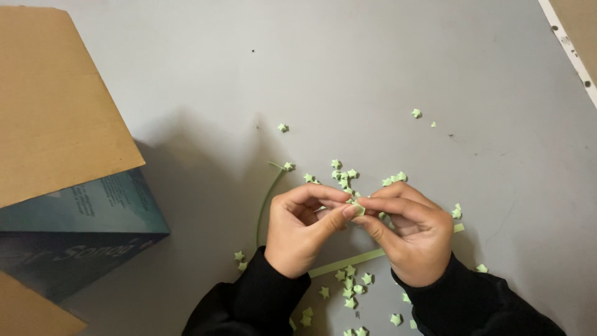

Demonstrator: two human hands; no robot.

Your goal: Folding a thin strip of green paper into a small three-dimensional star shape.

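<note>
Paper star (pixel 359 210) pinched between your left hand (pixel 303 231) and right hand (pixel 411 235), finished stars (pixel 351 287) scattered around your grip, cardboard box (pixel 59 155) well left of it

two hands (pixel 298 233), one cardboard box (pixel 62 112), three paper strips (pixel 266 202), some thirty-odd green stars (pixel 350 271).

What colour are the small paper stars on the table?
Pale green, in the head view; the paper stars lie scattered around both hands.
</note>
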